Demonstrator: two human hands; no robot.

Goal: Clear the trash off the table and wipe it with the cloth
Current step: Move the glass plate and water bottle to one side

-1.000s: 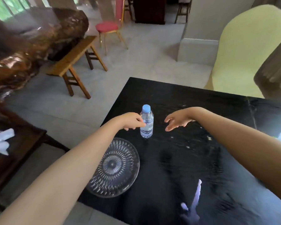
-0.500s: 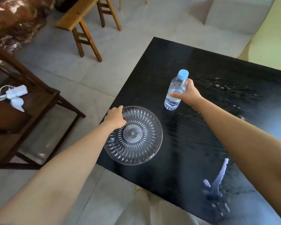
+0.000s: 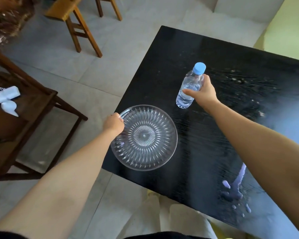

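Table [image 3: 162, 69] fills right half of view. Plate [image 3: 144, 137] lies at table's near-left corner, overhanging edge; left hand [image 3: 114, 123] on its left rim. Bottle [image 3: 190, 86] stands behind and right of plate, right hand [image 3: 204, 91] around it. Spill [image 3: 236, 187] near right. Bench [image 3: 72, 9] far left.

head view | looks steeply down, forward | near table [image 3: 205, 54] corner
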